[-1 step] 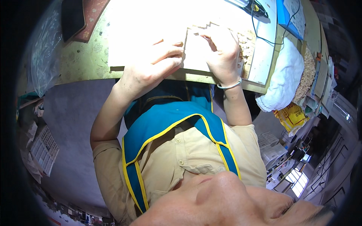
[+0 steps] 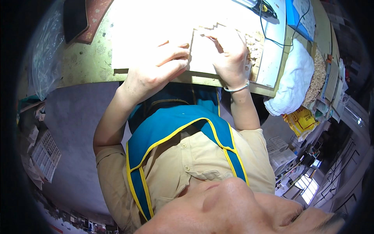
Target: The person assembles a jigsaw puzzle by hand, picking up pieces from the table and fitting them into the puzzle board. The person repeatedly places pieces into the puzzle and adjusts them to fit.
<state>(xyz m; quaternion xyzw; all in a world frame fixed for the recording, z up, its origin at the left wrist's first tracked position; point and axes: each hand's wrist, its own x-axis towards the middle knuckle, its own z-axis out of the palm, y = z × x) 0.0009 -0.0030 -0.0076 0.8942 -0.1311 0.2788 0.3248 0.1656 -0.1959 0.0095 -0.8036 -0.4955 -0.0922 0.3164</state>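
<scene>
My left hand [image 2: 161, 66] rests on a brightly lit white surface [image 2: 134, 43], fingers apart and loosely bent. Its fingertips lie beside a dark, straight edge of a pale sheet or panel [image 2: 200, 58]. On that panel, my right hand [image 2: 232, 56] has its thumb and forefinger brought together near a stepped, jagged edge. Whatever is between them, if anything, is too small and too washed out by glare to name. Beside the right hand lie several small tan pieces [image 2: 255, 50], partly covered by the hand.
A black-handled tool [image 2: 267, 9] with a thin cable lies at the far right. A blue folder [image 2: 298, 17], a white cloth [image 2: 294, 80] and a yellow bag [image 2: 302, 123] are along the right. At left are a clear plastic bag [image 2: 46, 58] and a dark flat object [image 2: 75, 19].
</scene>
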